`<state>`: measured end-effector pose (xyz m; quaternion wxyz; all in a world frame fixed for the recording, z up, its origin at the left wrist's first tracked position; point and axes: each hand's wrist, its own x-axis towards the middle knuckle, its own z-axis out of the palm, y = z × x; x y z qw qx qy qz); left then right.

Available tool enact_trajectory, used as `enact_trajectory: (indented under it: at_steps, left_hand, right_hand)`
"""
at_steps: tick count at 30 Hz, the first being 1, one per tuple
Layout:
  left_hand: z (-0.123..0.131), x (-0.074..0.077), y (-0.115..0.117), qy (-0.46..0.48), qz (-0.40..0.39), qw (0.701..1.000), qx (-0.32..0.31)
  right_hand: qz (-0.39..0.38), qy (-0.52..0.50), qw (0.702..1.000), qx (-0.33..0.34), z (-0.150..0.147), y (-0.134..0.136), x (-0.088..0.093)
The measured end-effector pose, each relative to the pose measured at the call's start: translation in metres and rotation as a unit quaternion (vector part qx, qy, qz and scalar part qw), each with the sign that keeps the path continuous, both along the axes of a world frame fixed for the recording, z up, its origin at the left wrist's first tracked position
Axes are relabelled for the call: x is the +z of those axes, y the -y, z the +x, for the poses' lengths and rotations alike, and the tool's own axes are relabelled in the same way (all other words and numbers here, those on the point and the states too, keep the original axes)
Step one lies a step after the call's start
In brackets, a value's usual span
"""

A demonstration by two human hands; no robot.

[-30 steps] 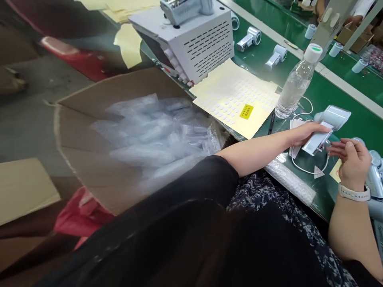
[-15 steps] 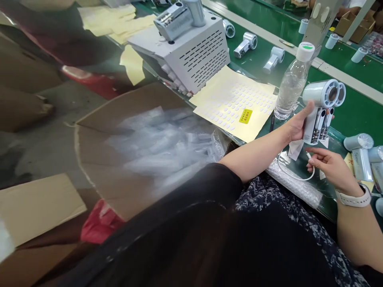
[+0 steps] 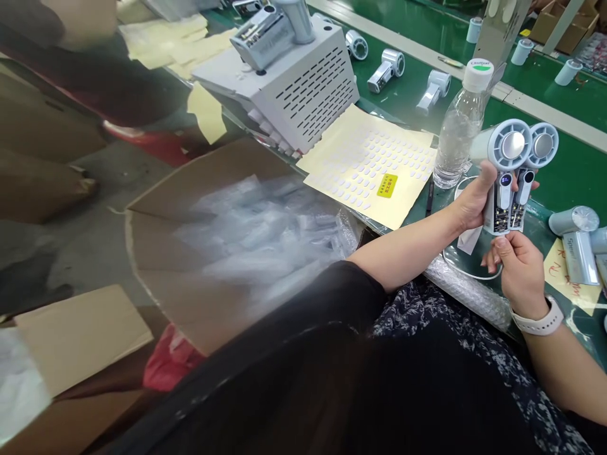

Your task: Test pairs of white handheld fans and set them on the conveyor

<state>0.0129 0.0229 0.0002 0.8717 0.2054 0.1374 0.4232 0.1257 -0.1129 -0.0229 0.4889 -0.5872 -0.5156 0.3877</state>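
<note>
Two pale blue handheld fans, a nearer one (image 3: 509, 145) and a farther one (image 3: 541, 146), stand side by side in my left hand (image 3: 474, 197), round heads up. Their handle fronts are uncovered, with circuit parts showing. Digits glow on the nearer fan's small oval display; the farther one's display looks dark. My right hand (image 3: 520, 268) is closed at the bottom of the nearer handle, pinching the end of a white cable (image 3: 469, 273). The plug itself is hidden by my fingers. Below my wrists lies a roll of clear bubble wrap (image 3: 467, 294).
A water bottle (image 3: 459, 126) stands left of the fans, beside a yellow sticker sheet (image 3: 370, 164). Behind is a grey vented metal box (image 3: 303, 82) with a fan on top. More fans (image 3: 579, 243) lie at right. A carton (image 3: 156, 265) of clear bags sits at left.
My right hand has brought the cable end up to the base of the nearer fan. That fan's display now shows lit digits. Both fan heads have turned more towards me.
</note>
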Motion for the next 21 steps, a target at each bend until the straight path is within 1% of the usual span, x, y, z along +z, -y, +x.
enact_trajectory:
  at_steps: [2, 5, 6, 8, 10, 12, 15, 17, 19, 21]
  left_hand:
    - [0.000, 0.000, 0.001, 0.001, -0.012, 1.000, 0.005]
    - [-0.002, 0.005, 0.003, 0.028, -0.026, 0.999, 0.014]
    - [-0.004, 0.008, 0.004, 0.039, -0.029, 0.999, 0.017]
    - [-0.007, 0.012, 0.005, 0.055, -0.029, 0.998, 0.021]
    - [-0.009, 0.014, 0.007, 0.061, -0.026, 0.998, 0.020]
    - [-0.010, 0.012, 0.007, 0.061, -0.024, 0.998, 0.012]
    - [-0.007, 0.005, 0.005, 0.057, -0.023, 0.998, 0.001]
    - [-0.004, 0.000, 0.004, 0.051, -0.010, 0.999, 0.004]
    - [-0.003, -0.003, 0.005, 0.041, 0.013, 0.999, 0.011]
    - [-0.003, -0.004, 0.005, 0.031, 0.036, 0.999, 0.017]
  right_hand:
    - [0.008, 0.015, 1.000, 0.012, 0.001, 0.000, 0.002]
    - [0.037, 0.071, 0.996, 0.030, 0.006, 0.000, 0.006]
    - [0.053, 0.089, 0.994, 0.029, 0.007, 0.000, 0.006]
    - [0.084, 0.111, 0.990, 0.004, 0.008, 0.000, 0.007]
    - [0.096, 0.091, 0.991, -0.029, 0.008, 0.000, 0.006]
    - [0.094, 0.034, 0.994, -0.043, 0.006, -0.002, 0.005]
    - [0.084, -0.053, 0.994, -0.047, 0.003, -0.003, 0.002]
    - [0.081, -0.087, 0.991, -0.058, 0.001, -0.003, -0.001]
    - [0.081, -0.103, 0.989, -0.061, -0.001, -0.003, -0.005]
    - [0.087, -0.075, 0.992, -0.054, 0.000, -0.003, -0.008]
